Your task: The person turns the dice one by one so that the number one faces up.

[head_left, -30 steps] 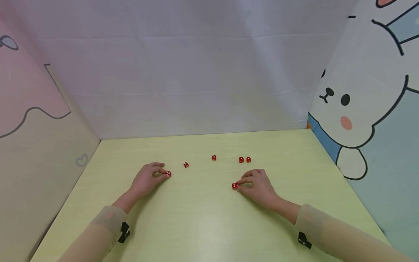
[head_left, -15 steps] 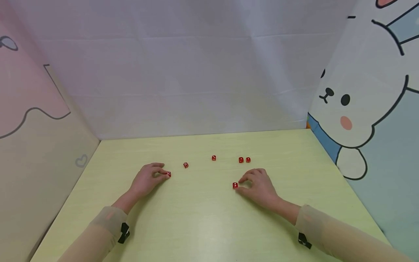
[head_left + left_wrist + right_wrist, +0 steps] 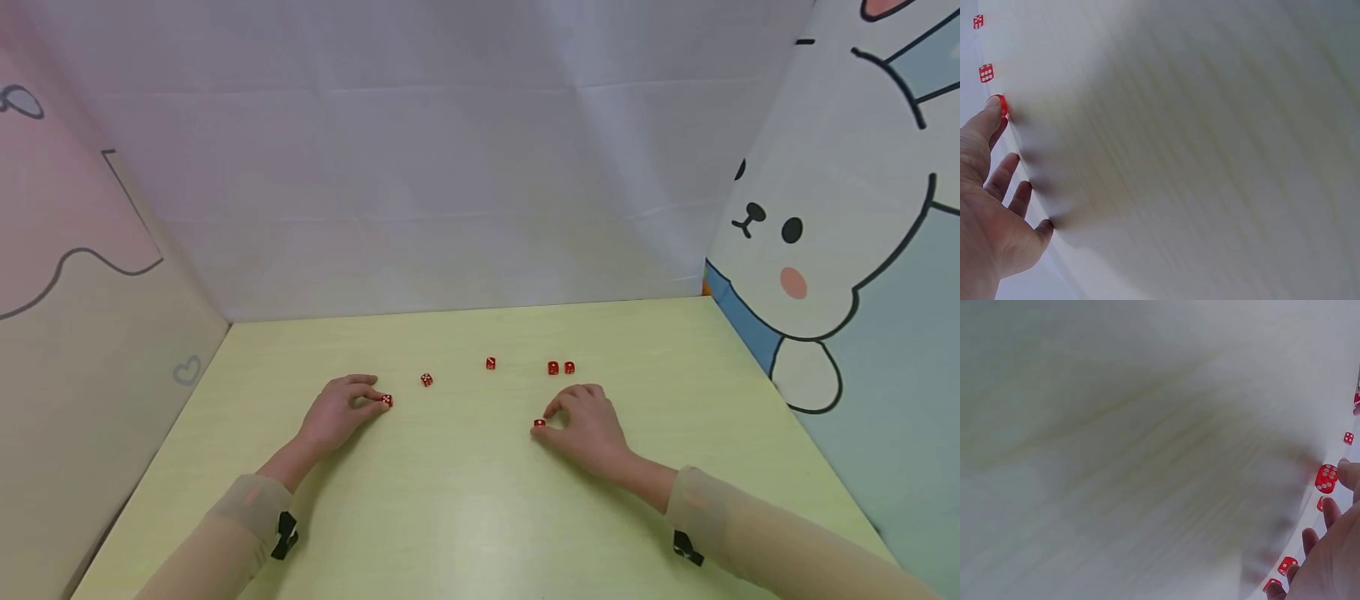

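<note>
At the left, my left hand (image 3: 341,412) pinches a red die (image 3: 387,401) with white dots between thumb and forefinger, down at the tabletop. In the left wrist view the thumb covers most of that die (image 3: 1003,105). On the right side, my right hand (image 3: 588,429) is around another red die (image 3: 539,422). Its thumb lies in front of the die and hides the lower part, while the forefinger stands a little apart behind. The right wrist view shows this die (image 3: 1326,479) close to the thumb tip, its dotted face visible.
Farther back on the pale wooden table (image 3: 450,500) lie a red die (image 3: 427,380) near the left hand, another die (image 3: 491,363) at the middle, and two side by side, a die (image 3: 552,367) and a die (image 3: 570,367). A white cloth wall (image 3: 450,192) bounds the back.
My right forefinger has come off the die, and the thumb has slid left across its front. The die's upper dots now look different. My left hand has stayed still.
</note>
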{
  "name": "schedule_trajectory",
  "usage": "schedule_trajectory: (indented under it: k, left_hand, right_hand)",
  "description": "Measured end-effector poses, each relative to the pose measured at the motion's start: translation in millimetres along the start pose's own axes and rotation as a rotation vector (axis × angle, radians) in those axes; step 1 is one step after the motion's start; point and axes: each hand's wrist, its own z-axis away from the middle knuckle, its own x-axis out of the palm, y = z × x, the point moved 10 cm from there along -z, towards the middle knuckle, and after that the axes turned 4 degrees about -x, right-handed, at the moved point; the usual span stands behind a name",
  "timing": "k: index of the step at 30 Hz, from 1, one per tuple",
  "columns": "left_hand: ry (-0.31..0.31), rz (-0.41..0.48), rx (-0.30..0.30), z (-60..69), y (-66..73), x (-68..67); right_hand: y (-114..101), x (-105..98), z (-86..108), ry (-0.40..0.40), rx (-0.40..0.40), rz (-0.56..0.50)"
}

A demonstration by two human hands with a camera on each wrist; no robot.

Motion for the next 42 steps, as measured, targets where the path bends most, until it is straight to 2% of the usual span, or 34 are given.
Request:
schedule_trajectory:
  k: [19,29,42]
  left_hand:
    - [0.003,-0.006,0.002,-1.0,1.6,-1.4]
    - [-0.003,-0.007,-0.006,-1.1,3.5,-4.1]
    - [0.018,-0.022,0.022,-3.6,3.4,-2.7]
  right_hand:
    - [-0.6,-1.3,-1.0,0.017,-0.034,-0.048]
    - [-0.7,-5.1,-3.0,-0.003,-0.047,-0.031]
    - [-2.6,-8.0,-0.2,0.023,-0.126,-0.024]
